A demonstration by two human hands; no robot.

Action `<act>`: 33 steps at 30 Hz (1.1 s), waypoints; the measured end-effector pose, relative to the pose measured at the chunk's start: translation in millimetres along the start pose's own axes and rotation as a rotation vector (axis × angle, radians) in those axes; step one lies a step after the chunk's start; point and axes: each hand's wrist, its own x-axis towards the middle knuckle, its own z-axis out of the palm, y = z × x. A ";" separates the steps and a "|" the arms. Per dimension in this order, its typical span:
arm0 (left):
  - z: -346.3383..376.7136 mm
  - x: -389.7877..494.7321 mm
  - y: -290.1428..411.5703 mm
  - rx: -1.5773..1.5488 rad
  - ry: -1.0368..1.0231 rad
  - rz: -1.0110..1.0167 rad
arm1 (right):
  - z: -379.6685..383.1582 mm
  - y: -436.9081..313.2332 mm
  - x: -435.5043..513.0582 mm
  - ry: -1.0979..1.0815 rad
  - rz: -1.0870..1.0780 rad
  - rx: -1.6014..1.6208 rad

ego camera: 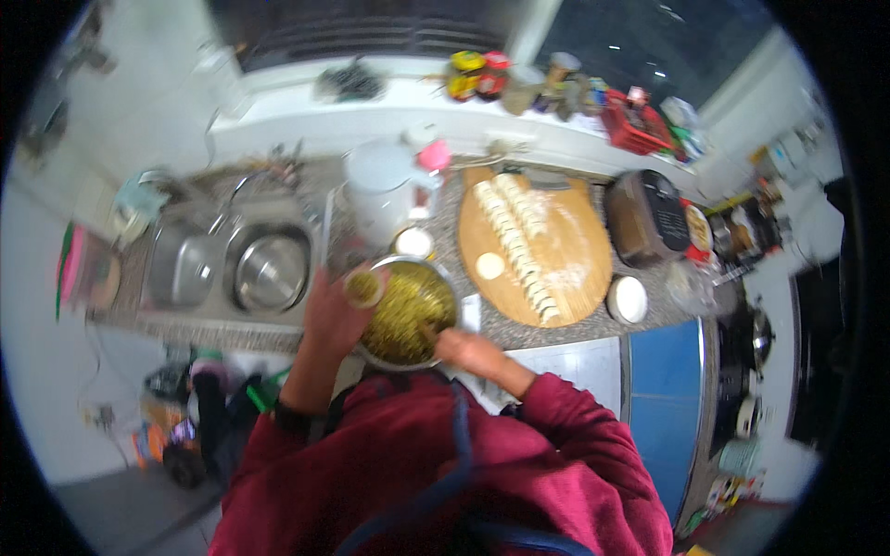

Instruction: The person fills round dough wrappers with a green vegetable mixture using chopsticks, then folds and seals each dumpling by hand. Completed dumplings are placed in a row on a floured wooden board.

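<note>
My left hand (338,306) holds a round dough wrapper with greenish-yellow filling (363,286) on it, over the left rim of a steel mixing bowl (455,292). Chopped greenish-yellow filling (410,302) fills much of that bowl. In my right hand (467,353), at the bowl's right side, is a utensil (429,332) whose tip dips into the filling; blur hides its exact kind. On the round wooden cutting board (584,278) to the right lie two rows of filled dumplings (511,233). A single flat wrapper (490,265) rests left of them, with flour dusted about.
Left is a double steel sink (184,267) with a steel basin (271,271) in it. A pale lidded container (379,191) and a small white-topped jar (414,243) stand behind the bowl. A white bowl (628,300) and a dark countertop appliance (643,219) flank the board's right side.
</note>
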 end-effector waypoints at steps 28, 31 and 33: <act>75.8 -4.9 -42.7 0.227 -0.012 -0.147 | -133.2 -72.8 63.5 0.526 0.005 -0.078; 75.1 -6.8 -45.4 0.210 -0.097 -0.167 | -136.1 -74.7 72.0 0.537 -0.034 -0.117; 71.0 -5.8 -45.0 0.199 -0.173 -0.217 | -136.3 -72.6 73.8 0.539 -0.048 -0.120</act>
